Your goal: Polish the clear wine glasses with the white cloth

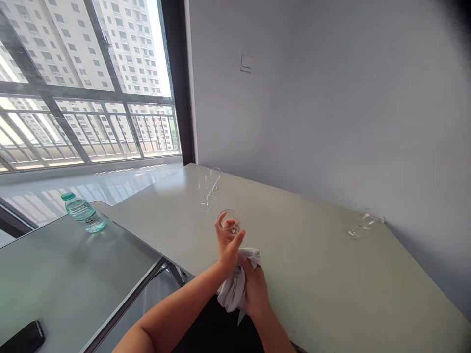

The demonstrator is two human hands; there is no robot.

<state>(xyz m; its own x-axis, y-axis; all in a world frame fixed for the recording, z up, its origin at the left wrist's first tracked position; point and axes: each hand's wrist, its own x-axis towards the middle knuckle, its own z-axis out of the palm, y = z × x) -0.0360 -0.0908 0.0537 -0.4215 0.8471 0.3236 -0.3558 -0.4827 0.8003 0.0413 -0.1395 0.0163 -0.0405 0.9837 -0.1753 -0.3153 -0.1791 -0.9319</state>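
My left hand (228, 242) is wrapped round the bowl of a clear glass (228, 219), whose round rim shows above the fingers over the near part of the pale table (312, 274). Just below and to the right, my right hand (254, 287) grips a light grey cloth (233, 289), which hangs in folds between the two wrists. The lower part of the glass is hard to make out behind the hand and beside the cloth.
Several clear stemmed glasses (215, 175) stand at the table's far left corner. More glassware (368, 220) is near the wall at right. On the left table are a water bottle (83, 212) and a black object (25, 338). A gap separates the tables.
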